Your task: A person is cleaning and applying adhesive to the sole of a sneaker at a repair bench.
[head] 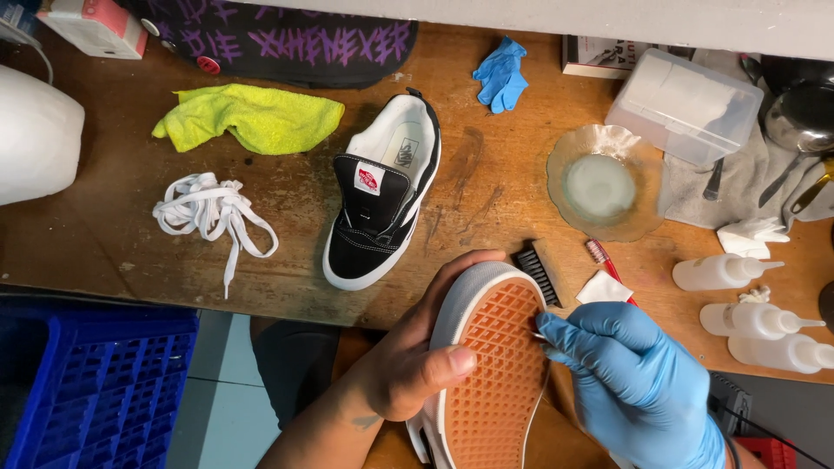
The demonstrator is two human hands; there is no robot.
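Note:
My bare left hand grips a sneaker turned sole up, its orange waffle sole and white rim facing me. My right hand, in a blue glove, pinches a thin pointed tool whose tip touches the sole near its right edge. A second black and white sneaker lies upright on the wooden bench, laces removed. The white laces lie in a loose heap to its left.
A yellow-green cloth, a spare blue glove, a glass dish of cloudy liquid, a black brush, a red toothbrush, squeeze bottles and a clear plastic box sit on the bench. A blue crate stands lower left.

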